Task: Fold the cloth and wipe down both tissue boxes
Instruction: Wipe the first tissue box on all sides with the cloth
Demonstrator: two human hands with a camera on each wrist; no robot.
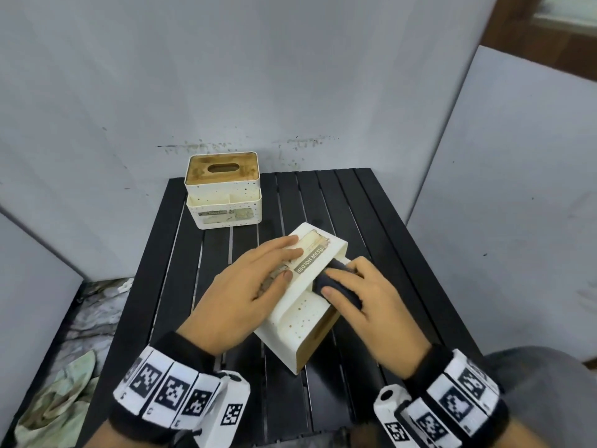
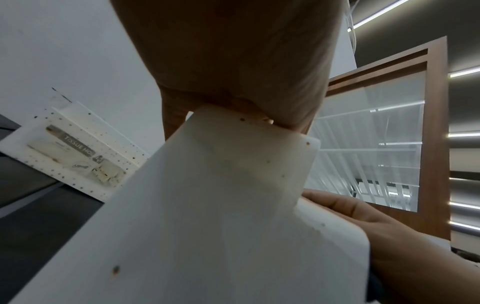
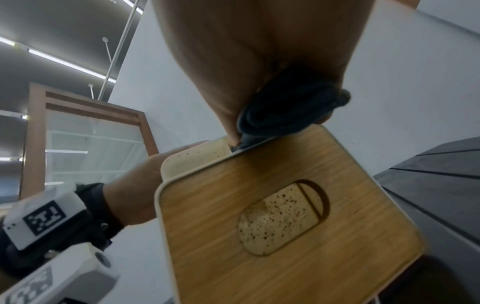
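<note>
Left hand (image 1: 245, 286) flat on tipped tissue box (image 1: 300, 321), right hand (image 1: 365, 299) clutching dark cloth (image 3: 291, 105), bamboo lid (image 3: 285, 216) plain only wrist-side

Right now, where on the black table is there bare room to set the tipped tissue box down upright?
Bare slats lie right of the upright tissue box, along the table's far right, and on the near strip between both wrists. The middle is crowded: the left hand steadies the tipped tissue box while the right hand presses the dark cloth on it.
</note>
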